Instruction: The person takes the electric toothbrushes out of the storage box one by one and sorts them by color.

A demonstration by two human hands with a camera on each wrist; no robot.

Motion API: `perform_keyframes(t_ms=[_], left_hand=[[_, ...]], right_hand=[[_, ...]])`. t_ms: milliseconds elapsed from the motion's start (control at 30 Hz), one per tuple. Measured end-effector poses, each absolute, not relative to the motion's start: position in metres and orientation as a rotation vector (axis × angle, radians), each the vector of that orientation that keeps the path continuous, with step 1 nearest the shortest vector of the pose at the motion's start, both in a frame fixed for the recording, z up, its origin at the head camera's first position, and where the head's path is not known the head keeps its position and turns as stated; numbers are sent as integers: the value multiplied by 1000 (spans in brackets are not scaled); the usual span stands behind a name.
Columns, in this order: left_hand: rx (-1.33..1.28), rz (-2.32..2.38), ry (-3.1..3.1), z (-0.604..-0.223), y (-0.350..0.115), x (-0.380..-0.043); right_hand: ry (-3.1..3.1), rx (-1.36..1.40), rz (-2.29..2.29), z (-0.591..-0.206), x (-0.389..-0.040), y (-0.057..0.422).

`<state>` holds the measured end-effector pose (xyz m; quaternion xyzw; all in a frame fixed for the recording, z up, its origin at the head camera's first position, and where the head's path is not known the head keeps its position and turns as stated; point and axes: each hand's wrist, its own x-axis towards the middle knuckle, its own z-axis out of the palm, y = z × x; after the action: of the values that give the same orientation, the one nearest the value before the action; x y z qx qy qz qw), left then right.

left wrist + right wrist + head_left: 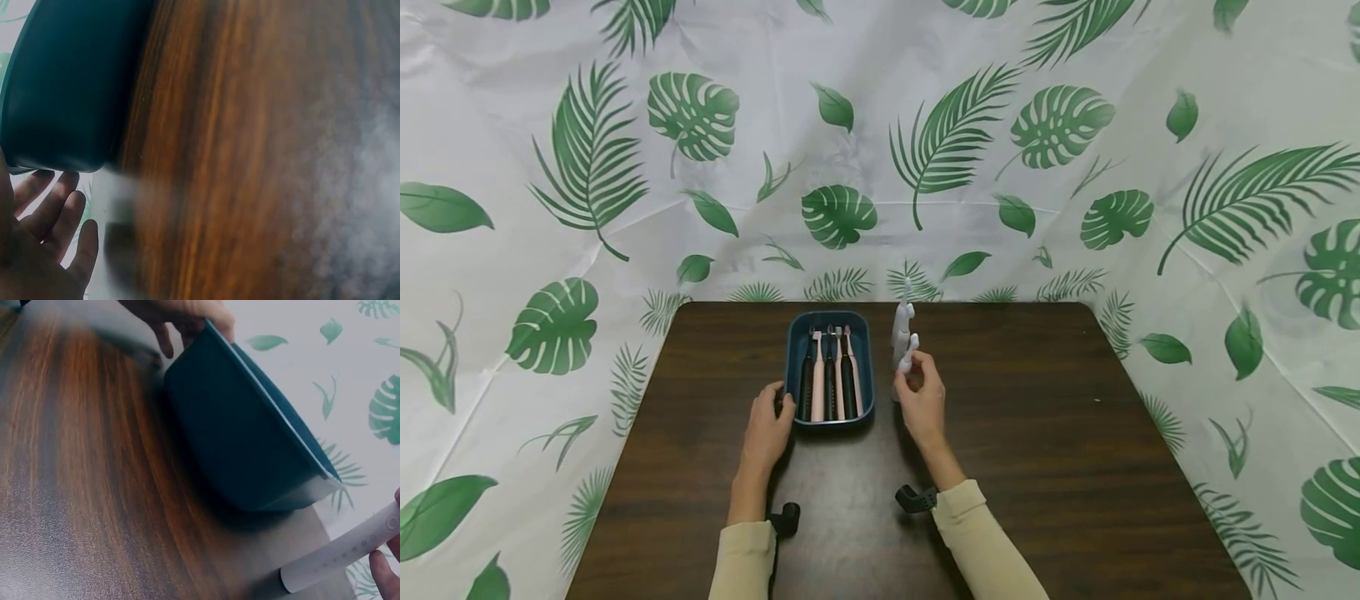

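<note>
A dark blue bin stands on the table, with several black and pink electric toothbrushes lying side by side in it. My left hand holds the bin's near left corner; in the left wrist view the fingers lie against its outer wall. To the right of the bin, my right hand pinches a white electric toothbrush, head up. Its handle shows in the right wrist view, with its lower end close to the tabletop. More white toothbrushes stand upright just behind it.
The dark wood table ends at its back edge against a white leaf-printed sheet, which also hangs at both sides. Black cameras are strapped to both wrists, below cream sleeves.
</note>
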<state>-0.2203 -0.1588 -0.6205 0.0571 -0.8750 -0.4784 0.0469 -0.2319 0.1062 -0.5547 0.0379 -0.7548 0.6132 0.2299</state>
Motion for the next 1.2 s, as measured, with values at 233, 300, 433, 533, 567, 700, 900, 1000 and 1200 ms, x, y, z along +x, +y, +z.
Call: perform_keyframes(t_ms=[233, 300, 433, 533, 567, 700, 900, 1000, 1200], left_hand=[[166, -1469, -2657, -620, -157, -221], [164, -1471, -2655, -619, -157, -221], [158, -1477, -2648, -620, -157, -222], [152, -1480, -2641, -621, -156, -222], [150, -1480, -2639, -622, -156, -222], [148, -1480, -2634, -623, -156, -222], [158, -1498, -2629, -624, -156, -221], [157, -1497, -2636, -624, -156, -220], [163, -1497, -2636, -625, -157, -220]], right_hand=[[-2111, 146, 1605, -555, -230, 106], [-2112, 145, 1597, -557, -230, 106], [-2116, 125, 1583, -571, -236, 108], [-2153, 84, 1570, -585, -244, 111], [-2167, 69, 1568, -590, -246, 113], [-2217, 44, 1555, -600, -248, 117], [-2257, 54, 1532, -608, -246, 119], [-2277, 17, 1532, -609, -243, 119], [-2262, -54, 1567, -607, -239, 122]])
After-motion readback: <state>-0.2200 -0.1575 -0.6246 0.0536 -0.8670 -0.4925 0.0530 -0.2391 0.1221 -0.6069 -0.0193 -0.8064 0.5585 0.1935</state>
